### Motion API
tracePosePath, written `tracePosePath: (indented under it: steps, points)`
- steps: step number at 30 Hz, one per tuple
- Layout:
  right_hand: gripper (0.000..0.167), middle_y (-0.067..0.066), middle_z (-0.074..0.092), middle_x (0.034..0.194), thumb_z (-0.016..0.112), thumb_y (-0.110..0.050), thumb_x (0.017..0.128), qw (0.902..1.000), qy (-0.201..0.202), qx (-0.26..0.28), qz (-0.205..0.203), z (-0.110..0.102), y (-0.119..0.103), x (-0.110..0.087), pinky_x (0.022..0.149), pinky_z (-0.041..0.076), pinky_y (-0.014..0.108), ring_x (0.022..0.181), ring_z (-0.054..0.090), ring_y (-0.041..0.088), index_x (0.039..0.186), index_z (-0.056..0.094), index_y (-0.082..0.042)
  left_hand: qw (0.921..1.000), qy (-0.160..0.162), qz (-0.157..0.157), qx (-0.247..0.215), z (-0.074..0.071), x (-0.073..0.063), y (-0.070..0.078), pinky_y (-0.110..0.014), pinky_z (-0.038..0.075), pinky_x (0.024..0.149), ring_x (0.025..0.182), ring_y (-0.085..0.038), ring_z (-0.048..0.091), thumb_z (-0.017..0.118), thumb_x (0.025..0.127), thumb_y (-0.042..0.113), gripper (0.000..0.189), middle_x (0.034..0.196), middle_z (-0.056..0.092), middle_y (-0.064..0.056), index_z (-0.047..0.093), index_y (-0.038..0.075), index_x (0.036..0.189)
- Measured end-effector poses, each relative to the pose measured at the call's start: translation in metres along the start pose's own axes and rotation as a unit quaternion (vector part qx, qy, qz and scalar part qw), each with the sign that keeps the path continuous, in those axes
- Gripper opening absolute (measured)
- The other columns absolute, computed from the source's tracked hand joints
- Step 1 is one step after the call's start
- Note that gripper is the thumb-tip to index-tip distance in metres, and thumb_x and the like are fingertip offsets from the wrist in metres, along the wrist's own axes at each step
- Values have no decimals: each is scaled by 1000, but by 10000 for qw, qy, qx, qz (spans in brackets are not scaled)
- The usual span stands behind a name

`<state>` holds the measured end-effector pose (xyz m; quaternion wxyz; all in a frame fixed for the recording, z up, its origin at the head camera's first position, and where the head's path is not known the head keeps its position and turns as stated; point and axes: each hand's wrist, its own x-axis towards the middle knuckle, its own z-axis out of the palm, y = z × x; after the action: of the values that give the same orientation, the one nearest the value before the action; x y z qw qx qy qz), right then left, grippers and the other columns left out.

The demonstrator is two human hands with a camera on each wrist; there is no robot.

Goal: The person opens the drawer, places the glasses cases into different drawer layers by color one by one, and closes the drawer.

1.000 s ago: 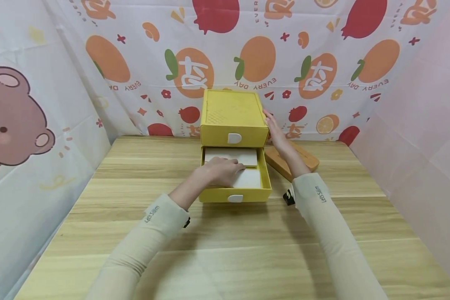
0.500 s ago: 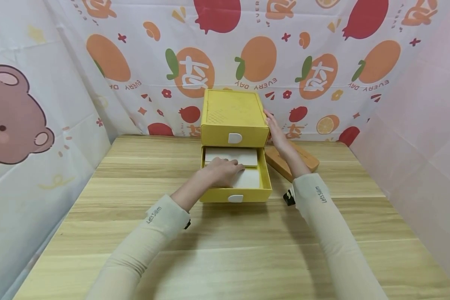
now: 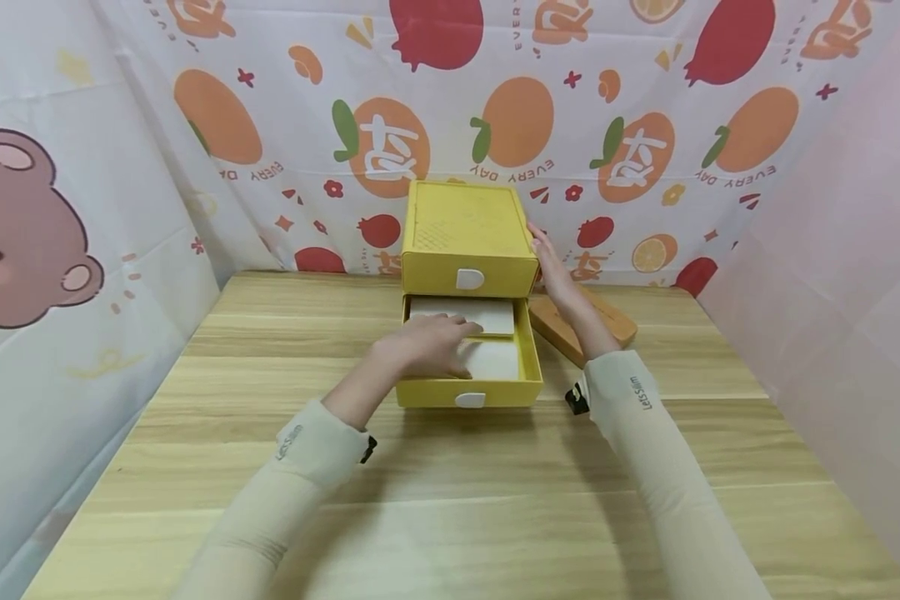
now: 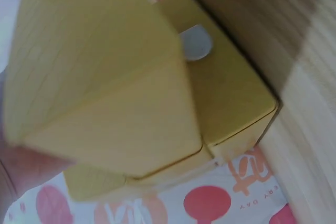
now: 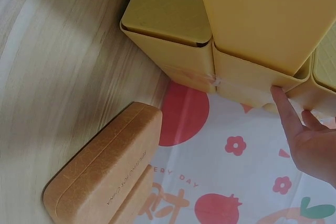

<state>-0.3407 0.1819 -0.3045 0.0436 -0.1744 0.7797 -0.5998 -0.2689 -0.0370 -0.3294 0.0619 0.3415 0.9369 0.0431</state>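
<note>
A yellow drawer cabinet (image 3: 465,217) stands at the back middle of the table. Its middle drawer (image 3: 506,394) is pulled out and holds flat white things: a rear one (image 3: 495,315) and a front one (image 3: 495,360) lower down. Over that drawer is my left hand (image 3: 427,346), fingers stretched above the white things and thumb apart near the front wall. In the left wrist view, the drawer mostly hides this hand. My right hand (image 3: 558,271) rests against the cabinet's right side; in the right wrist view, its straight fingertips touch the yellow wall (image 5: 247,74).
A brown leather-like case (image 3: 615,321) lies right of the cabinet; printed lettering shows on it in the right wrist view. Below the pulled-out drawer, a lower drawer (image 4: 231,98) is closed. A fruit-print cloth (image 3: 270,208) hangs behind the wooden table (image 3: 270,350).
My left hand has shifted slightly left in the drawer and its fingers and thumb have spread apart. The right hand stays against the cabinet's side.
</note>
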Motion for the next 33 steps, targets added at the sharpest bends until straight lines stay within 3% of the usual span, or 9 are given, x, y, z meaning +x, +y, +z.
tracePosePath:
  steps: [4,7,9,13,15,18,19,25,33]
  points:
    - [52,10,1,151,19,-33,100,9999,24,-53,83,1,-2,-2,93,31,61,127,24,38,149,7,-19,9965,748,241,-288,-7,-12,2,-42,42,90,119,-23,45,62,85,44,57,132,48,-6,49,15,133]
    - [52,8,3,151,20,-34,100,9998,75,-58,146,1,-2,-2,93,30,61,129,23,36,149,8,-21,9835,1556,898,205,-4,-20,10,-39,47,83,111,-23,51,60,87,41,47,122,55,-5,56,13,124]
    - [51,8,4,151,21,-34,100,9998,83,-2,153,1,-2,-2,93,31,61,128,25,36,149,9,-22,9592,2240,1552,751,2,-24,17,-35,49,79,103,-22,55,63,85,38,42,114,59,-6,60,10,116]
    - [51,6,5,151,21,-38,100,9998,124,80,100,-2,10,6,92,33,60,124,30,35,148,11,-27,8847,3401,2775,1569,17,-28,30,-31,48,83,94,-21,58,70,79,28,31,104,62,-5,63,9,102]
    - [50,6,6,151,22,-38,100,9998,129,129,87,-3,14,9,91,34,60,123,32,36,148,11,-28,8505,3690,3224,1912,25,-31,36,-31,47,86,93,-20,59,70,79,20,22,102,63,-5,65,9,98]
    - [51,6,4,151,22,-37,100,9998,105,131,82,-2,11,8,91,33,62,124,30,37,148,11,-26,8249,3595,3601,2464,39,-37,43,-30,43,90,97,-19,58,65,81,11,19,104,64,-5,66,11,100]
    - [51,7,3,151,22,-35,100,9998,83,125,87,-1,7,5,91,33,62,125,29,38,149,10,-24,8226,3475,3641,2646,44,-39,45,-30,42,91,99,-18,58,64,82,8,20,106,63,-4,66,12,102]
    - [52,9,2,151,19,-33,100,10000,34,-77,45,2,-2,-2,92,31,62,128,24,38,149,7,-19,8410,2678,3109,3527,67,-46,44,-33,31,102,113,-18,50,64,83,11,34,121,57,-1,63,19,116]
    - [51,9,3,151,19,-33,101,10000,23,-81,-46,-1,4,2,95,29,59,128,22,35,149,8,-19,8474,2747,2772,3599,75,-43,40,-31,30,102,113,-18,50,58,84,13,30,122,57,-2,66,19,112]
